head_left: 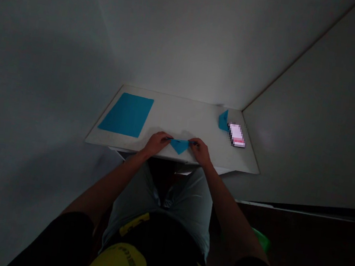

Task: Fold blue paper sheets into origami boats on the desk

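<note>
**Both hands on folded blue piece at the table's near edge**

From the head view I see both hands down on the white table [179,116], close to its front edge. Left hand [156,142] sits on the left tip of a small folded blue paper [179,145], right hand [200,150] on the right tip. Fingers curled in and narrow, pinching or pressing the top edge of the fold; too dark and small for me to tell which. The piece reads as a downward-pointing triangle, its point aimed at the near edge and just short of it. Hardly any table is left between the paper and that edge.

Open room: the middle of the table behind the hands is bare, a wide strip running to the back wall. A flat blue sheet [126,114] lies at the far left, its left side running close along the left table edge, well apart from the left hand. At the far right back corner stands another folded blue shape [223,120], and just beside it, nearer to me, is a pixelated pale object [237,135] close to the right edge. Both are well apart from the right hand.

Walls close in on the left, back and right of the table. Forearms come in from below, over the lap.
</note>
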{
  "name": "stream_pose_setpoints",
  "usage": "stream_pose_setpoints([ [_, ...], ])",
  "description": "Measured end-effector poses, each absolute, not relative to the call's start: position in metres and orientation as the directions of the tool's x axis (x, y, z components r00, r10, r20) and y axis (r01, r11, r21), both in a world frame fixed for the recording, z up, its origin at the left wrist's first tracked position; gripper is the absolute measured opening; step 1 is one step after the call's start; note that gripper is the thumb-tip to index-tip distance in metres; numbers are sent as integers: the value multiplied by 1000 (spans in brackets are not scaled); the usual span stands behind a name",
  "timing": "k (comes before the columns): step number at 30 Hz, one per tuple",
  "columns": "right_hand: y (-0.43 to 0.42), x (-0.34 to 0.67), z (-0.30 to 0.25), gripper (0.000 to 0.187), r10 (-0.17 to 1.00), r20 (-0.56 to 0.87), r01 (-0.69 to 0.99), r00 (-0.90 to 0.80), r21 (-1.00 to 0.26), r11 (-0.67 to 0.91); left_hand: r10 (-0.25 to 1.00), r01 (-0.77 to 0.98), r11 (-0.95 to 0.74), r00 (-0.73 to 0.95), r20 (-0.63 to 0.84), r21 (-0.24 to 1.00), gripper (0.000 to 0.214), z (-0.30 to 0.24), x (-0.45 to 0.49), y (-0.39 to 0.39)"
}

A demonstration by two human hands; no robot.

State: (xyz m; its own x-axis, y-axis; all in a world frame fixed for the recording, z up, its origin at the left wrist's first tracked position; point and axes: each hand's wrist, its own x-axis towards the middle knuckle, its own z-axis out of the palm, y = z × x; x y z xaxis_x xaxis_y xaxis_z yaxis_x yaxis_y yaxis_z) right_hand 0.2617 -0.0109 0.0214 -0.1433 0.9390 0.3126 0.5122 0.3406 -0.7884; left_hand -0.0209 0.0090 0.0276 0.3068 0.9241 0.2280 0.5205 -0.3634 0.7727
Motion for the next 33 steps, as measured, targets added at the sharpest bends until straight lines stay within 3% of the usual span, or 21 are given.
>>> stream_pose_setpoints([
  [3,-10,269,12,24,908,351,621,-228,-666,413,877,631,-480,377,299,610,23,23,-22,5],
  [8,-34,267,12,33,876,339,755,-343,-456,472,796,696,-605,527,298,387,38,24,-18,-22],
  [17,-71,221,13,57,852,279,793,-443,-322,518,799,715,-599,510,318,361,44,27,-17,-50],
  [20,-75,241,11,60,869,254,814,-424,-314,489,798,723,-599,499,339,345,45,28,-14,-51],
  [25,-79,266,7,60,895,242,833,-374,-336,439,770,732,-631,548,328,257,64,30,3,-54],
  [29,-71,270,4,52,902,283,781,-326,-456,426,731,690,-682,629,265,244,35,29,15,-54],
  [33,-60,278,3,49,927,294,696,-234,-615,371,736,681,-677,628,253,279,26,27,10,-52],
])
